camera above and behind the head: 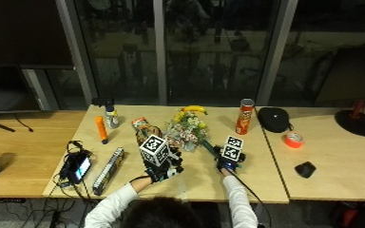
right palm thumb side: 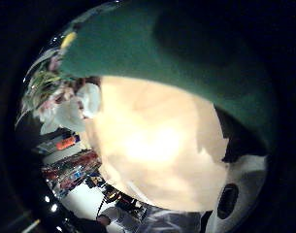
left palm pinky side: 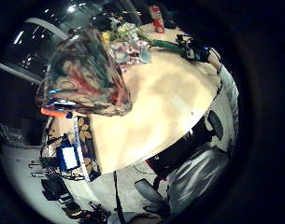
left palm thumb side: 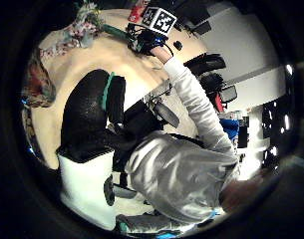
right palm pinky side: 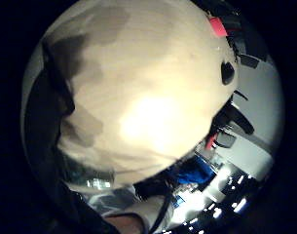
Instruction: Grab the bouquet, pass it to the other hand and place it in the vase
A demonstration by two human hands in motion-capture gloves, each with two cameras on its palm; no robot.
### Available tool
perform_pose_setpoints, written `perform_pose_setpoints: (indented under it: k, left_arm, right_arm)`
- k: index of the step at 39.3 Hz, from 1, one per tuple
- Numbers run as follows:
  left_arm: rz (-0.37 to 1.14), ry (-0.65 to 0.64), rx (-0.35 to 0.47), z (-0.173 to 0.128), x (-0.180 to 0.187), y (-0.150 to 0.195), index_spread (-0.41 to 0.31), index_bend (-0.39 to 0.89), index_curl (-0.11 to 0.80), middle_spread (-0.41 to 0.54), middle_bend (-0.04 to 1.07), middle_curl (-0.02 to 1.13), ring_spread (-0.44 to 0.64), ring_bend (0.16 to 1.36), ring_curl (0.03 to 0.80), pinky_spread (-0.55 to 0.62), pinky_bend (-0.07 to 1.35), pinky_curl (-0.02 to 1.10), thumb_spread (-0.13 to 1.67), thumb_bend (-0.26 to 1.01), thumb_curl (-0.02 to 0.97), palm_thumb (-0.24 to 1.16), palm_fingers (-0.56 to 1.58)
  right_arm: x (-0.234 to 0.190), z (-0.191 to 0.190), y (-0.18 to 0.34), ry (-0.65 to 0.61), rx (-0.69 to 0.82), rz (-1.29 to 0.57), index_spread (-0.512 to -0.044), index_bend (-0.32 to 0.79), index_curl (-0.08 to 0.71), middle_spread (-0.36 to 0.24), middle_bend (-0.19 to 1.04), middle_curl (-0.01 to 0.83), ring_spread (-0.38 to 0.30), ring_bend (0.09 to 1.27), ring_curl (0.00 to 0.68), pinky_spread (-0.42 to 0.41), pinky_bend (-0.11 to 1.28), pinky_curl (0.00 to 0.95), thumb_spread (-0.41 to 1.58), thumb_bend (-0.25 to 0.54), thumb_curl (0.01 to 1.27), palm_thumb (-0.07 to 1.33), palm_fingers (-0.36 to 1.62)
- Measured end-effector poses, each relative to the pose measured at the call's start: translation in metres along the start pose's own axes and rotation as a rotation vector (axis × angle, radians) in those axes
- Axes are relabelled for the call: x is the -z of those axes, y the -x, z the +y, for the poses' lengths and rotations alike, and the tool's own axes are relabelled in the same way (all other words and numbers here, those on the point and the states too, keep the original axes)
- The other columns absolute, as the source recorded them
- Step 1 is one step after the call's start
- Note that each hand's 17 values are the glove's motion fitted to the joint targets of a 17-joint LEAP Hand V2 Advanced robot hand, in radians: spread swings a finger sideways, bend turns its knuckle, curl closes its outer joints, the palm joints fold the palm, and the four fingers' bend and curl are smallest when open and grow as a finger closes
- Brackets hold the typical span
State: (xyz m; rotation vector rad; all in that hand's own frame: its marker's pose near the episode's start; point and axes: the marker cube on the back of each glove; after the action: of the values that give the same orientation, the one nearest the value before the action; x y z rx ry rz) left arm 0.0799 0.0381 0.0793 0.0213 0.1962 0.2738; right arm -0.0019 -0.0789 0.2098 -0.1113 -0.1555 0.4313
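Right hand (camera above and behind the head: 227, 163) fingers look curled on the green stem of the bouquet (camera above and behind the head: 187, 132) lying on the table (camera above and behind the head: 258, 183), left hand (camera above and behind the head: 160, 168) fingers can't tell, near the vase (camera above and behind the head: 143, 129); lift by stem, keep blooms clear, then hand across.

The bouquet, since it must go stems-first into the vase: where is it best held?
Grip the bouquet by its green stem wrap, which points toward the person, where the right hand already rests. Come from above at the near end; the blooms look too delicate, and the stem end must stay free for the vase.
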Motion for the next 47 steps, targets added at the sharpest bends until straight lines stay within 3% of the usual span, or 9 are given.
perform_pose_setpoints:
  k: [3,8,11,16,22,26,37,47]
  left_arm:
    - [0.006,0.021,0.005,-0.005,-0.007,0.001,-0.017,0.25,0.44,0.102,0.18,0.34,0.22,0.43,0.262,0.34,0.15,0.24,1.21,-0.02,0.322,0.44,0.48]
    - [0.071,0.061,-0.006,-0.014,-0.011,0.002,-0.018,0.26,0.444,0.1,0.18,0.34,0.22,0.42,0.265,0.34,0.16,0.24,1.21,-0.02,0.323,0.44,0.49]
    - [0.168,0.071,-0.018,-0.022,-0.008,0.002,-0.018,0.25,0.444,0.1,0.17,0.34,0.22,0.41,0.267,0.33,0.16,0.24,1.17,-0.08,0.291,0.3,0.49]
    - [0.381,0.055,0.008,-0.038,0.006,0.001,-0.018,0.23,0.44,0.099,0.17,0.34,0.22,0.41,0.273,0.31,0.18,0.25,1.09,-0.07,0.275,0.19,0.5]
    - [0.656,-0.127,0.076,-0.074,0.041,0.003,0.014,0.2,0.437,0.124,0.13,0.32,0.23,0.42,0.284,0.3,0.2,0.27,1.04,-0.03,0.281,0.19,0.45]
    - [0.797,-0.305,0.142,-0.101,0.068,-0.001,0.035,0.19,0.437,0.154,0.13,0.31,0.26,0.42,0.288,0.32,0.21,0.29,1.02,-0.02,0.29,0.22,0.4]
    - [0.817,-0.613,0.236,-0.159,0.109,-0.029,0.117,0.1,0.37,0.257,0.16,0.29,0.31,0.52,0.318,0.34,0.29,0.33,1.01,0.01,0.329,0.42,0.23]
    - [0.708,-0.733,0.284,-0.171,0.133,-0.046,0.118,0.06,0.281,0.142,0.29,0.34,0.18,0.6,0.323,0.2,0.33,0.35,0.99,0.0,0.354,0.55,0.46]
  right_arm:
    - [0.004,-0.007,-0.006,-0.133,-0.009,-0.054,-0.245,0.19,0.284,-0.177,0.64,0.558,-0.212,0.86,0.477,-0.224,0.76,0.427,1.07,0.093,0.46,0.99,1.46]
    - [0.018,-0.013,-0.01,-0.258,0.01,-0.264,-0.239,0.37,0.365,-0.179,0.76,0.609,-0.205,0.94,0.52,-0.214,0.76,0.459,1.08,-0.006,0.41,0.88,1.52]
    - [0.033,-0.004,-0.002,-0.251,0.072,-0.455,-0.232,0.45,0.405,-0.175,0.8,0.631,-0.202,0.97,0.542,-0.212,0.78,0.478,1.09,-0.02,0.39,0.86,1.48]
    - [0.062,0.015,0.011,-0.181,0.126,-0.69,-0.224,0.52,0.461,-0.17,0.86,0.656,-0.192,1.02,0.57,-0.203,0.81,0.507,1.12,0.021,0.41,0.93,1.43]
    - [0.1,0.03,0.038,-0.248,0.176,-0.9,-0.217,0.55,0.503,-0.165,0.91,0.674,-0.187,1.07,0.595,-0.198,0.85,0.538,1.12,0.038,0.44,1.0,1.38]
    - [0.11,0.021,0.061,-0.291,0.329,-1.092,-0.215,0.54,0.521,-0.162,0.93,0.682,-0.184,1.09,0.606,-0.196,0.87,0.555,1.1,0.02,0.46,1.0,1.36]
    - [0.138,0.067,0.13,-0.343,0.489,-1.353,-0.212,0.53,0.561,-0.152,0.96,0.689,-0.178,1.12,0.623,-0.189,0.89,0.59,1.06,-0.004,0.51,1.04,1.33]
    - [0.124,0.095,0.171,-0.326,0.528,-1.429,-0.211,0.53,0.589,-0.149,0.98,0.693,-0.177,1.13,0.627,-0.187,0.89,0.609,1.06,-0.01,0.54,1.05,1.32]
